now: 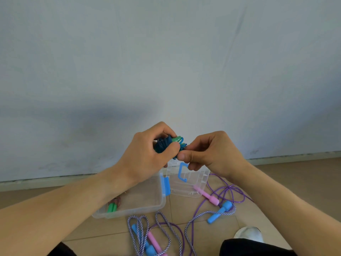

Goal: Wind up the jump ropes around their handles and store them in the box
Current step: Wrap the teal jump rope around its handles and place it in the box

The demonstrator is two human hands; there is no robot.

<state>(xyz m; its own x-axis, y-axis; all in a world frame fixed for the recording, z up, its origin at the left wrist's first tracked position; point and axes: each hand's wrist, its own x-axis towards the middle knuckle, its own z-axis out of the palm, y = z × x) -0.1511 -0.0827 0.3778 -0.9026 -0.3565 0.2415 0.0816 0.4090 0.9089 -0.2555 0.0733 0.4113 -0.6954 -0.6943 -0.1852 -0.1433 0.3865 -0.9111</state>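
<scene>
My left hand (147, 154) grips a blue jump rope bundle (165, 145) wound around green handles, held up above the floor. My right hand (210, 152) pinches the bundle's loose blue end right beside the left thumb. Below stands the clear plastic box (144, 196) with a blue latch; inside it lies a wound rope with green handles (113, 206), partly hidden by my left forearm. Loose on the floor lie a purple rope with pink handles (207, 194) and a striped blue-and-white rope with blue handles (219, 212).
The box's clear lid (191, 182) with a blue carry handle lies to the right of the box. A white wall rises just behind. My white shoe (249, 234) and dark trouser legs sit at the bottom edge on the tiled floor.
</scene>
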